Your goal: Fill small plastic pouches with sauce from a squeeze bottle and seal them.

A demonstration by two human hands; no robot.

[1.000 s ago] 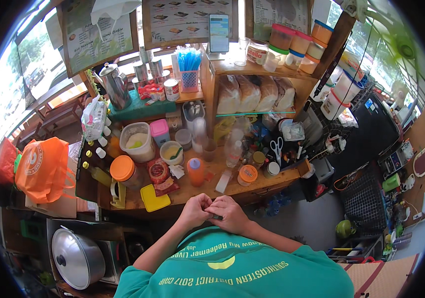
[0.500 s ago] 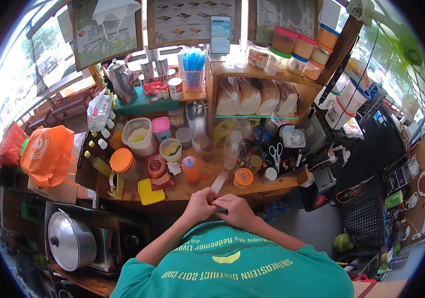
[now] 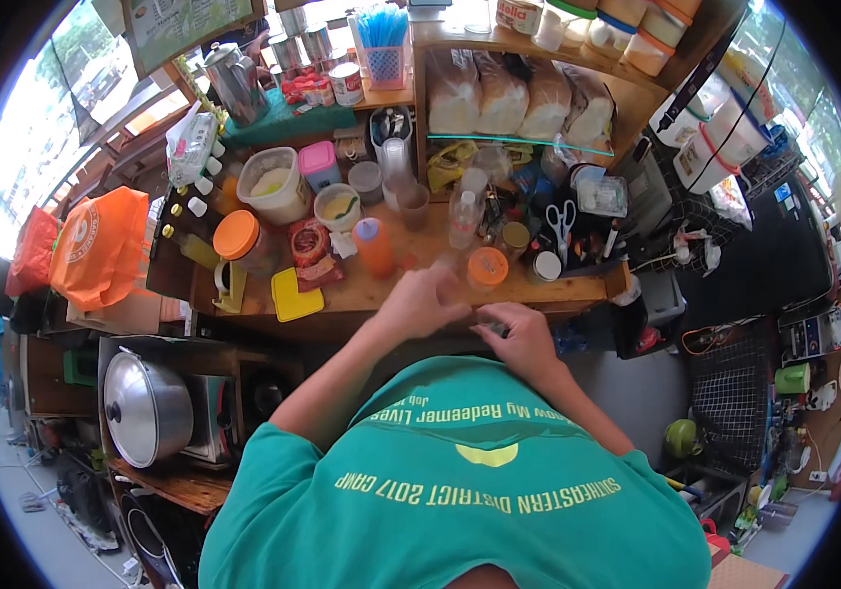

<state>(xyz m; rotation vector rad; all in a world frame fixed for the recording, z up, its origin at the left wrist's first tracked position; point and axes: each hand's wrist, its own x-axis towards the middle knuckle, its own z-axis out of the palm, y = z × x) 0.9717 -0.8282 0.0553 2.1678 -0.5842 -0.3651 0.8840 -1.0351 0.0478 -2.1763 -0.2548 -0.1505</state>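
Shirt: closest to me is the green shirt (image 3: 499,432), with both forearms passing either side of it.
Right hand: I have the right hand (image 3: 521,336) in front of the counter edge, thumb and forefinger loosely parted; I see nothing between them.
Left hand: the left hand (image 3: 422,300) reaches over the edge, fingers half bent and blurred; I cannot tell whether they pinch something small or touch the wood.
Counter: the wooden counter (image 3: 423,236) lies under and beyond the left fingers.
Orange-lidded jar: the jar (image 3: 486,268) stands upright near the counter's front edge, just beyond the left fingertips. I judge it light and fairly stiff, perhaps slick; I'd grip low around its sides, not by the lid.
Squeeze bottle: the orange bottle (image 3: 374,250) stands behind the left wrist. I expect it soft and yielding, so I'd hold the body gently, below its purple cap.
Clear bottle: behind the jar, the bottle (image 3: 462,218) looks thin-walled and easily dented.
Bread loaves: farthest, the wrapped loaves (image 3: 502,98) fill a shelf; likely soft and crushable.
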